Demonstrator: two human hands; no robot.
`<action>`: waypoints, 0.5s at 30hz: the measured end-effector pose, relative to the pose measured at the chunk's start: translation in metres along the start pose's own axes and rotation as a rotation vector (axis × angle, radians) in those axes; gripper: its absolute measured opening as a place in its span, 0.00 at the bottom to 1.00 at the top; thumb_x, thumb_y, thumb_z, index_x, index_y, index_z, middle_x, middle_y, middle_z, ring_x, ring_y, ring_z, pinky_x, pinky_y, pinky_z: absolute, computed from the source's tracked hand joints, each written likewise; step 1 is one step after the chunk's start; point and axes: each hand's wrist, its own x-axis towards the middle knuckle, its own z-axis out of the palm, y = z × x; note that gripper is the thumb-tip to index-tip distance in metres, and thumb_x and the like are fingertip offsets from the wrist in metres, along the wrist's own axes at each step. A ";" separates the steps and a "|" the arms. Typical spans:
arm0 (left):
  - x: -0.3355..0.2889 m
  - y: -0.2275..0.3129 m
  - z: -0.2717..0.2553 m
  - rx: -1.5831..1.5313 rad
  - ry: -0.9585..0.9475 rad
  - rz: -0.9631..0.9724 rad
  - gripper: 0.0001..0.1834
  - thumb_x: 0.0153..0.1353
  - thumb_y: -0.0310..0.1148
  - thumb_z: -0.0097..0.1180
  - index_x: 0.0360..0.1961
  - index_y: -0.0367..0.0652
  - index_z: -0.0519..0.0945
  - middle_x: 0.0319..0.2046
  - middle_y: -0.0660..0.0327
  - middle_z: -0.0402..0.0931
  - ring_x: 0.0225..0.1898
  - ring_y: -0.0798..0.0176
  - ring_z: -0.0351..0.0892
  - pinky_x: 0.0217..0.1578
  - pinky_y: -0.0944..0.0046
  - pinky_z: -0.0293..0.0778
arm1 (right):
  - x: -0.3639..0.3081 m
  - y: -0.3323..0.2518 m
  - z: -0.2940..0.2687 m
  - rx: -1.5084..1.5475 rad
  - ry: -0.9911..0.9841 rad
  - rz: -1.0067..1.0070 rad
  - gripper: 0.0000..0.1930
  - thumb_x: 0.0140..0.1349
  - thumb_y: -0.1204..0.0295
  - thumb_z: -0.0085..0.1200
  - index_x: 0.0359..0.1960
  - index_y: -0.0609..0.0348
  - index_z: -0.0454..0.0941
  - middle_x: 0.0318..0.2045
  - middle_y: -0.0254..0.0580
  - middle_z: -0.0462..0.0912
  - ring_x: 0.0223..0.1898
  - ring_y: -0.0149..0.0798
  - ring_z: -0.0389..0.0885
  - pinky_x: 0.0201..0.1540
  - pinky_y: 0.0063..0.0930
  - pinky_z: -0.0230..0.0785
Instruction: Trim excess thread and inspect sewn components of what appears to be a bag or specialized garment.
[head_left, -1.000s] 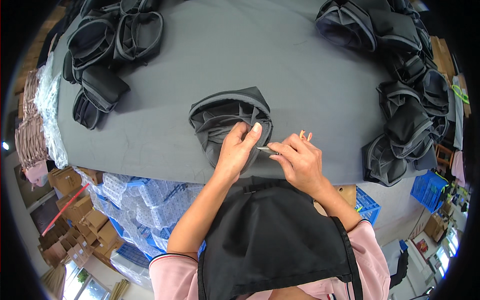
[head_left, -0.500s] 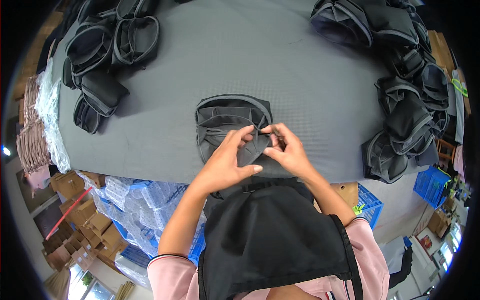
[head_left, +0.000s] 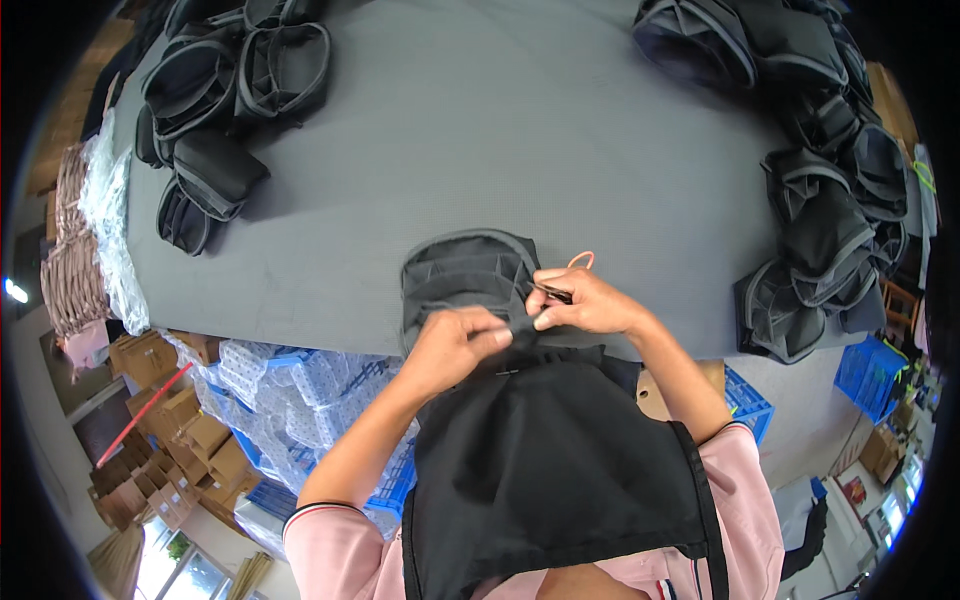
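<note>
A black pouch with grey-trimmed edges and inner pockets lies open near the front edge of the table, in front of my body. My left hand, slightly blurred, is closed on the pouch's near right edge, thumb against the fingers. Just right of it, my right hand pinches the same edge with thumb and forefinger. A small dark tool sits in the right hand, and an orange loop sticks out above the knuckles. Its tip is hidden, so I cannot tell its exact kind.
More black pouches are heaped at the left and right of the grey-covered table. Clear plastic wrap hangs on the left edge. Bubble wrap fills a blue crate below. Cardboard boxes stand on the floor. A black apron covers my front.
The pouch has come nearer to my body, and both hands have moved lower onto its near right edge. The orange loop now shows above my right hand. My left fingers have closed in.
</note>
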 end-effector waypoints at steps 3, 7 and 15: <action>-0.008 -0.018 0.004 -0.567 -0.363 -0.129 0.08 0.59 0.30 0.56 0.36 0.35 0.81 0.30 0.69 0.76 0.36 0.76 0.72 0.38 0.71 0.68 | -0.004 -0.017 -0.008 0.159 -0.090 -0.019 0.05 0.51 0.74 0.58 0.30 0.61 0.78 0.25 0.29 0.74 0.28 0.24 0.69 0.33 0.21 0.62; 0.002 -0.030 0.019 -1.125 -0.259 -0.290 0.11 0.57 0.29 0.58 0.40 0.36 0.78 0.36 0.66 0.76 0.39 0.75 0.73 0.41 0.74 0.69 | 0.003 -0.005 0.026 0.339 0.488 0.017 0.08 0.56 0.71 0.56 0.34 0.61 0.77 0.28 0.27 0.76 0.30 0.21 0.69 0.37 0.17 0.62; 0.012 -0.020 0.038 -0.987 -0.119 -0.089 0.13 0.52 0.22 0.62 0.36 0.42 0.71 0.35 0.67 0.73 0.38 0.75 0.71 0.43 0.72 0.68 | 0.002 -0.002 0.041 -0.151 0.833 0.098 0.10 0.58 0.70 0.54 0.39 0.60 0.73 0.28 0.37 0.75 0.27 0.30 0.72 0.32 0.23 0.66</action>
